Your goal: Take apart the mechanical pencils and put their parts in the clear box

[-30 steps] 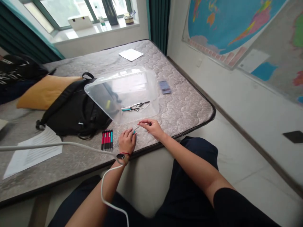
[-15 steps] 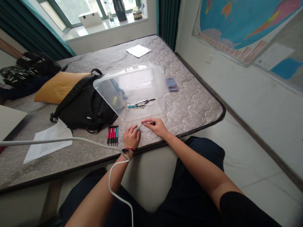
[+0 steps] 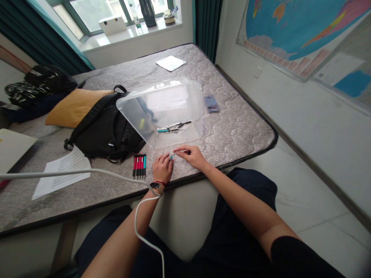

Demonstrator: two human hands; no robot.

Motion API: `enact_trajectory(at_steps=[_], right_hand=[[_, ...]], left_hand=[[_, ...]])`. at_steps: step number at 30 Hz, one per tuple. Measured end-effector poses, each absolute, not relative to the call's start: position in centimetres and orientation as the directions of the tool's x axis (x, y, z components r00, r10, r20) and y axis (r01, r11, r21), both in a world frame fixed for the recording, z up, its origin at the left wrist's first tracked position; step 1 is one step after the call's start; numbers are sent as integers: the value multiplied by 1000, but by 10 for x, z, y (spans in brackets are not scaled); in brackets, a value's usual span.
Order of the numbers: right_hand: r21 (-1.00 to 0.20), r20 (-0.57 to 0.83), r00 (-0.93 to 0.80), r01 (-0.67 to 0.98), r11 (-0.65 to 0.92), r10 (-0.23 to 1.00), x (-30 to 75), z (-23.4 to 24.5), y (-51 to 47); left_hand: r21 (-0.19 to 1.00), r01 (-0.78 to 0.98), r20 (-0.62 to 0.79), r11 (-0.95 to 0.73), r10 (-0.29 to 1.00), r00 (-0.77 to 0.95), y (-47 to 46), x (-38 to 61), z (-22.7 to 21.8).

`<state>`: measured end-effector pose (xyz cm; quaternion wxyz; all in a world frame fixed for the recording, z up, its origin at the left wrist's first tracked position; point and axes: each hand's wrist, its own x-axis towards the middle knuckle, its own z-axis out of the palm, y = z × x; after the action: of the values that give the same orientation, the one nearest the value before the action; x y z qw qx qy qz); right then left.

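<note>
My left hand (image 3: 162,168) and my right hand (image 3: 190,155) meet near the front edge of a grey quilted mattress (image 3: 232,131). Both pinch a thin pen part with a teal end (image 3: 173,155) between their fingertips. Left of my left hand lies a neat row of several red and teal pens (image 3: 139,165). Just beyond my hands stands a clear plastic bin (image 3: 162,112) tipped on its side, with a few loose pens and pen parts (image 3: 174,127) inside it.
A black backpack (image 3: 104,131) and an orange cushion (image 3: 74,108) lie left of the bin. Printed papers (image 3: 62,172) sit at the left, a white sheet (image 3: 170,62) at the far end, a small dark object (image 3: 211,104) right of the bin. A white cable (image 3: 87,173) runs to my left wrist.
My hands stay together on the small pen part with barely any movement. The view has shifted slightly, so everything sits a little further right than a second ago.
</note>
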<state>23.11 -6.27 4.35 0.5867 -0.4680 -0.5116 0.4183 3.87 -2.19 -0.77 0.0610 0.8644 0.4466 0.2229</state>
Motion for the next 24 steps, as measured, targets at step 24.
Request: enact_trajectory(at_steps=[24], right_hand=[[-957, 252, 92, 173, 234, 963, 223, 34, -63]], left_hand=[[275, 743, 342, -610, 785, 517, -21, 39, -8]])
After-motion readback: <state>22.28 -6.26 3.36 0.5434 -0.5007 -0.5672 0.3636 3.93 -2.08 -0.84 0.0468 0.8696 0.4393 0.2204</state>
